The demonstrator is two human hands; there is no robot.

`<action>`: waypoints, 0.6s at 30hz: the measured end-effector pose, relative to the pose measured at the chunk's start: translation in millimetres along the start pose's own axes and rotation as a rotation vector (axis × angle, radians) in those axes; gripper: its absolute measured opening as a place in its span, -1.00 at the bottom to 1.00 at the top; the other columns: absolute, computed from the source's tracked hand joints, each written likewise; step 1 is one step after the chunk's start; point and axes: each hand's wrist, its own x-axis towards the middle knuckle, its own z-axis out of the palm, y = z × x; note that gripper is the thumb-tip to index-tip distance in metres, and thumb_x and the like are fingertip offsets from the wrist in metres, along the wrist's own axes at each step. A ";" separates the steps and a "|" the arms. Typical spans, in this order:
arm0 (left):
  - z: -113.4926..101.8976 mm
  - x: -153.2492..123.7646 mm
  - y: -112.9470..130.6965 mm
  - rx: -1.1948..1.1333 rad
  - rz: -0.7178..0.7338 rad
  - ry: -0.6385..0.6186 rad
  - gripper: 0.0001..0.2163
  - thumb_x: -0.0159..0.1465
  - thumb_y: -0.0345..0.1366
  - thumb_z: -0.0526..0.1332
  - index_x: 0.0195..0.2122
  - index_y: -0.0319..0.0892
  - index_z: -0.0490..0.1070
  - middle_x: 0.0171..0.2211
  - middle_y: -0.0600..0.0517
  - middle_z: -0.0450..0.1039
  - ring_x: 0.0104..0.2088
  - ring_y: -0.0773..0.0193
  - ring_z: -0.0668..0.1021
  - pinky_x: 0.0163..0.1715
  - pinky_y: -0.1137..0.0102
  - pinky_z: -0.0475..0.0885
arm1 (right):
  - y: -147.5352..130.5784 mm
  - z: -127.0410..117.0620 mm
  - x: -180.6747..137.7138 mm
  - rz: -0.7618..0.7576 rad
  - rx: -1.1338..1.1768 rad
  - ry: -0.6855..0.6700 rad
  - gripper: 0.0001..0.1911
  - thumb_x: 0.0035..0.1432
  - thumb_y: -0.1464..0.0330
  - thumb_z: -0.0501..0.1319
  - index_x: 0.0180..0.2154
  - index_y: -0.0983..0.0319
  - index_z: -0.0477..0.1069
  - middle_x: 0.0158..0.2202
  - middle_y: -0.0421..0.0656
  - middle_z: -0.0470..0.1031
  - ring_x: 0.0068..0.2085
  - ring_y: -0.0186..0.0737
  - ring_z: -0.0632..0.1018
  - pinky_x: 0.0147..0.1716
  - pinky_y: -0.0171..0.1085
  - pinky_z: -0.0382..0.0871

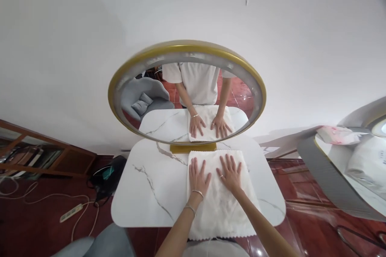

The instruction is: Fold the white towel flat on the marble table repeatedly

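Currently, we have our left hand (199, 178) and right hand (230, 176) palm down on a white cloth (218, 215) with a scalloped edge, spread over a white, grey-veined table (141, 202). Our fingers are fanned apart, the thumbs out, gripping nothing.

What could go wrong, we judge, is mostly slipping. The cloth's near end hangs past the table's edge, so a pull toward us could drag it off. Pressing unevenly could bunch it, and the ring on our right hand or the bracelets on our left wrist might snag its weave. The far edge lies close by the gold base (193, 148) of a round mirror (193, 88); we cannot tell whether they touch, but a hard push forward could knock the mirror.

Around us, the mirror reflects our hands and a pale shirt. Behind it rises a plain white wall (75, 28). To our left, a wooden bookcase (64, 160), a dark bag (110, 174) and a power strip (71, 213) with loose cable stand or lie on the red floor (24, 225). To our right, a ribbed grey counter (328, 180) carries a pink-and-white packet (337, 134).
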 end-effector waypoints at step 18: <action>-79.1 -71.0 -168.2 0.125 -0.074 0.064 -0.48 0.32 -0.17 0.04 0.30 -0.07 0.05 0.37 -0.10 -0.16 0.33 -0.06 0.02 0.21 -0.01 0.12 | -207.8 25.6 6.8 -0.028 0.147 -0.017 -0.41 0.31 0.20 -0.08 0.33 0.04 -0.12 0.38 -0.07 -0.13 0.36 0.05 -0.10 0.23 0.25 -0.36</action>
